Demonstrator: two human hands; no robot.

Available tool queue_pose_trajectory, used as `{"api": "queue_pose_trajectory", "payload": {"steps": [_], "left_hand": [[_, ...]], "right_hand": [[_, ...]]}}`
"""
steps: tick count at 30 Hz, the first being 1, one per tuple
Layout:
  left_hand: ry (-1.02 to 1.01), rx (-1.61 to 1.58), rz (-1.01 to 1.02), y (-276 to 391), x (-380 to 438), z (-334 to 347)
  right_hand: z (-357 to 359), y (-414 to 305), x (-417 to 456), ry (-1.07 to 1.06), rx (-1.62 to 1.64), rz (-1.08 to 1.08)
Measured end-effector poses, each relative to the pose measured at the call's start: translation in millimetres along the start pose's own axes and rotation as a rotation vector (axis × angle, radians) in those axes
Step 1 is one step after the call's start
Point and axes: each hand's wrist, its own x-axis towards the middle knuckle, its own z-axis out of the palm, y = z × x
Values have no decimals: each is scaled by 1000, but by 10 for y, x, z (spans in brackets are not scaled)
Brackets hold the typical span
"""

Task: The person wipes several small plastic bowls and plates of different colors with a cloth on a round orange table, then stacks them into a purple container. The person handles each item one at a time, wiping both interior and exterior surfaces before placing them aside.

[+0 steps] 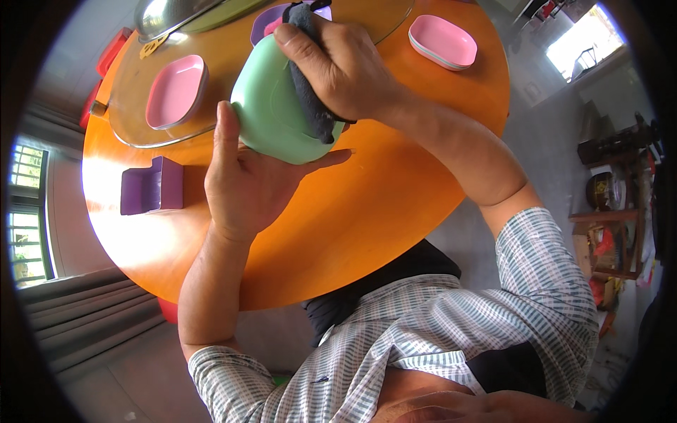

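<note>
Tilted above the table, a mint-green plastic dish point(270, 100) shows its underside. My left hand point(251, 177) supports it from the near side, thumb along its left edge and fingers around its near rim. In my right hand point(344, 69) is a dark grey cloth point(312, 103), pressed against the right part of the dish; my palm and fingers hide part of both. Just beyond the dish sits a purple container point(263, 22), partly covered by the dish and cloth, with something pink at its edge.
A glass turntable point(211, 90) on the round orange table point(338, 232) carries a pink dish point(177, 92). Stacked dishes point(443, 41), pink on top, lie at the far right. A purple plastic box point(153, 186) stands left. A metal bowl point(164, 18) is at the far left.
</note>
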Motion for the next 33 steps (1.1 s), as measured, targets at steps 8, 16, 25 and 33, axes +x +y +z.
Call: {"api": "queue_pose_trajectory", "payload": {"steps": [8, 16, 25, 33], "left_hand": [[-25, 21, -43, 45, 40, -17], [-60, -24, -30, 109, 55, -144], [45, -7, 113, 276, 69, -130], [209, 69, 177, 117, 49, -111]], "right_hand": [[-94, 271, 52, -112, 399, 266], [-171, 317, 118, -165, 580, 203], [-321, 470, 204, 264, 416, 239], [85, 117, -123, -231, -112, -419]]}}
